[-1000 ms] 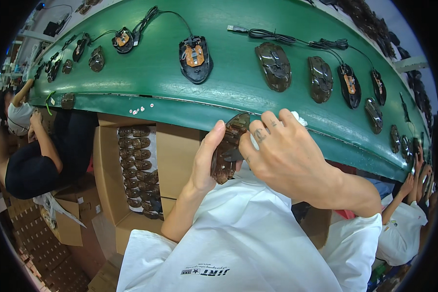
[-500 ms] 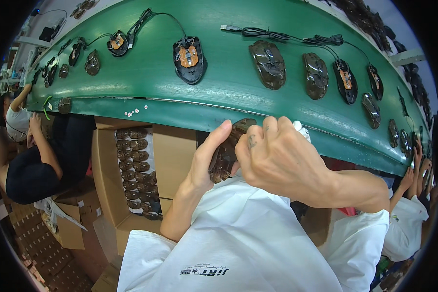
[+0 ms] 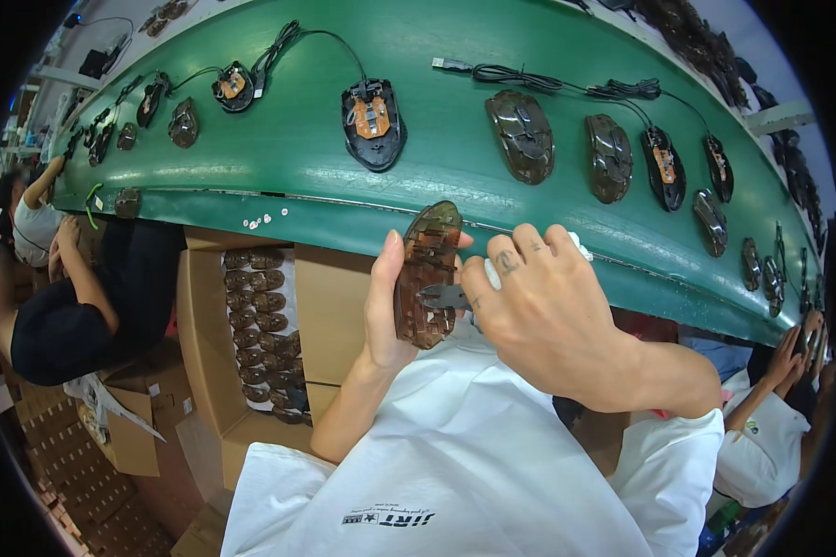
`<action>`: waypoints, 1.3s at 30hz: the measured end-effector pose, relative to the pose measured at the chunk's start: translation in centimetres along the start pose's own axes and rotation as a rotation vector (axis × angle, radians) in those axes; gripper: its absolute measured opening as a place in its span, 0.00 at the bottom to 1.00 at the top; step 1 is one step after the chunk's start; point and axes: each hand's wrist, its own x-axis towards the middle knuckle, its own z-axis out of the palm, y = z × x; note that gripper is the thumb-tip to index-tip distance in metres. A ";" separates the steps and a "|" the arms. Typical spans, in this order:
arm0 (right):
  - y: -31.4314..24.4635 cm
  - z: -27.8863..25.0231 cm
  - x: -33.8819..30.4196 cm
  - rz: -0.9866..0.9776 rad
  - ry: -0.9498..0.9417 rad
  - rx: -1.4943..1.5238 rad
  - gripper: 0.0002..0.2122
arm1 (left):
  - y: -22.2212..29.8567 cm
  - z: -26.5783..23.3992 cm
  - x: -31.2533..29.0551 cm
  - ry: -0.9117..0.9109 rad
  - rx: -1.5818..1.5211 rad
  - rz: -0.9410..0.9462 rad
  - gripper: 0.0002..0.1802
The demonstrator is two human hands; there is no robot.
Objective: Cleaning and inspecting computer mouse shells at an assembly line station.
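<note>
My left hand [image 3: 390, 320] grips a translucent brown mouse shell [image 3: 427, 251] by its edges, its ribbed inner side showing, above my lap at the bench edge. My right hand [image 3: 553, 311] is closed around a pair of pliers whose grey jaws [image 3: 444, 296] reach over the shell's inner face. Something white, perhaps a handle or wrapping [image 3: 578, 249], shows beyond my right fingers. Whether the jaws are biting on the shell, I cannot tell.
Across the green belt [image 3: 251, 148] lie open corded mouse bases [image 3: 373, 125] and brown shells [image 3: 520, 136]. A cardboard box [image 3: 204, 334] of shells stands left of my lap. Small white bits [image 3: 262, 221] dot the near ledge. Other people sit at both sides.
The shell has turned so its inner side shows more fully. My right hand has shifted slightly, and the pliers' jaws have come into sight. Belt items appear slightly further right.
</note>
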 end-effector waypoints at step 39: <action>2.1 2.7 1.6 0.175 0.324 0.225 0.13 | 0.9 -3.6 0.9 -0.261 -0.328 -0.136 0.40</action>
